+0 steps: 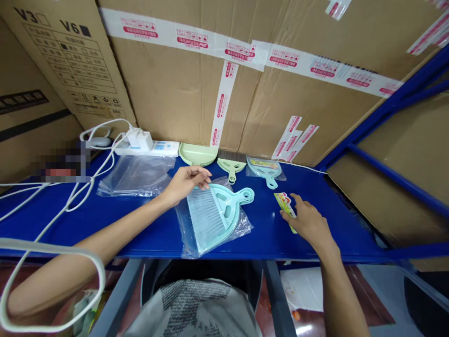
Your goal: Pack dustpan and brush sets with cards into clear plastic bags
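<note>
A light-blue brush and dustpan set (229, 206), the brush nested on the pan, lies on a clear plastic bag (189, 248) in front of me. At its upper left edge is my left hand (192, 181), fingers curled inward and pressed together; whatever they pinch is hidden. To the right, my right hand (308, 219) has thumb and fingers on a small printed yellow-green card (283, 202), which sits at the table surface. My palm covers part of the card.
A stack of clear plastic bags (136, 175) lies left, before a white power strip (166, 148) with cables (101, 175). Along the back are a green dustpan (198, 155), a green brush (231, 166) and a bagged blue set (268, 171). Cardboard (175, 89) walls the blue table (336, 229).
</note>
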A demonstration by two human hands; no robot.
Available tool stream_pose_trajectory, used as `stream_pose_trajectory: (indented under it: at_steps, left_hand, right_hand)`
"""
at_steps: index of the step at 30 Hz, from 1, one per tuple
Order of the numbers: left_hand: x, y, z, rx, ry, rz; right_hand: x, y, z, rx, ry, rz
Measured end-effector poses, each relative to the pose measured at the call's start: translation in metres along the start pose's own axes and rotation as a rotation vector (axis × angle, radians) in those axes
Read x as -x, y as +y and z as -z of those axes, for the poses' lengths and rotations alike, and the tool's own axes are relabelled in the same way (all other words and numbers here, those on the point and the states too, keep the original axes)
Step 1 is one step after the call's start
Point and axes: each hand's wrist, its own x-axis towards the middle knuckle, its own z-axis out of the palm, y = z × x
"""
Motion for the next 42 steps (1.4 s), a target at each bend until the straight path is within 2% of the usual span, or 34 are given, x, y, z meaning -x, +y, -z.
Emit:
stream_pose_trajectory:
  at_steps: [5, 8, 19, 30, 32, 34, 36, 38, 40, 42]
  left_hand:
    - [0.0, -0.001, 0.0, -0.018, -0.001, -0.011]
    - [-0.001, -0.001, 0.001, -0.022, 0.005, -0.019]
    - [-0.002, 0.001, 0.003, -0.022, 0.008, -0.027]
    - [-0.004, -0.002, 0.004, -0.012, 0.0, -0.039]
    - [-0.004, -0.001, 0.004, -0.01, 0.005, -0.039]
    - [-0.005, 0.001, 0.005, -0.012, 0.007, -0.037]
    - [-0.006, 0.003, 0.007, -0.021, 0.009, -0.034]
    - [-0.008, 0.004, 0.01, -0.032, 0.024, -0.039]
    - [-0.011, 0.005, 0.014, -0.051, 0.048, -0.052]
    - [-0.014, 0.004, 0.017, -0.084, 0.064, -0.061]
  right_hand:
    - [-0.031, 0.002, 0.005, -0.01, -0.073, 0.084]
    - [-0.039, -0.002, 0.006, -0.01, -0.105, 0.12]
    - [-0.039, -0.012, 0.007, 0.003, -0.12, 0.068]
    - [-0.02, -0.022, 0.003, 0.026, -0.088, 0.09]
    - [-0.012, -0.024, 0.01, 0.049, -0.028, 0.065]
    - [-0.003, -0.03, 0.021, 0.02, 0.147, 0.079]
    - [0.001, -0.041, 0.036, -0.088, 0.323, 0.229]
    - [-0.005, -0.06, 0.049, -0.206, 0.331, 0.502]
    - [-0.022, -0.082, 0.056, -0.271, 0.179, 0.743]
    - [-0.044, -0.099, 0.056, -0.319, -0.046, 0.845]
